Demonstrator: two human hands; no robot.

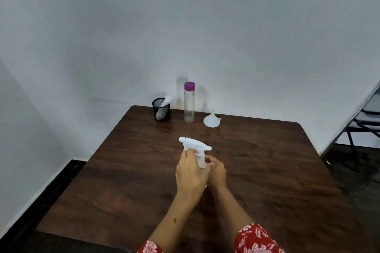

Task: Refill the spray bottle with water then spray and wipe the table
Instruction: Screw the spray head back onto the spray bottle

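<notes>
A: What did you have mid-frame?

B: I saw both hands on the spray bottle, centre of the frame, over the dark tabletop. Left hand had its fingers curled round the neck just under the trigger head. Right hand gripped lower down, fingers wrapped on the body; most of the body was hidden behind the hands.

A: Why that hold?

B: My read: one hand steadied the body while the other twisted the head off. Opening for the refill, not yet done, head was on.

A: Supplies?

B: Lined along the far edge, upper centre. Clear water bottle with purple cap, upright and capped. White funnel just right of it, mouth down, spout up. Black mesh cup to the left with a white cloth stuffed in. All well apart from the hands, probably staged in order of use and out of the wiping area.

A: Any labels?

B: None I could read. Faint marks on the water bottle, too small to tell. Spray bottle looked plain white.
</notes>
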